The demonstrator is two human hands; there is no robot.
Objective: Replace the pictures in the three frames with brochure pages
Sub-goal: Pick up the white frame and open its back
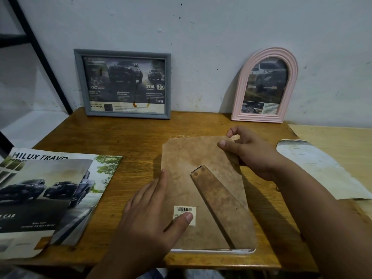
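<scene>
A third frame lies face down in the middle of the wooden table (pixel 124 137); its brown backing board (pixel 193 170) with a stand strip and a barcode sticker faces up. My left hand (pixel 153 214) presses flat on the board's left side, thumb on the sticker. My right hand (pixel 249 150) pinches the board's far right corner. A grey frame (pixel 122 83) and a pink arched frame (pixel 265 85) lean on the wall, each showing a truck brochure page. The brochure (pixel 50 198) lies at the left.
A curled loose page (pixel 322 168) lies at the right, partly over a lighter wooden surface (pixel 342 137). A loose cut page rests on top of the brochure. A black metal rack (pixel 36 47) stands at the far left by the wall.
</scene>
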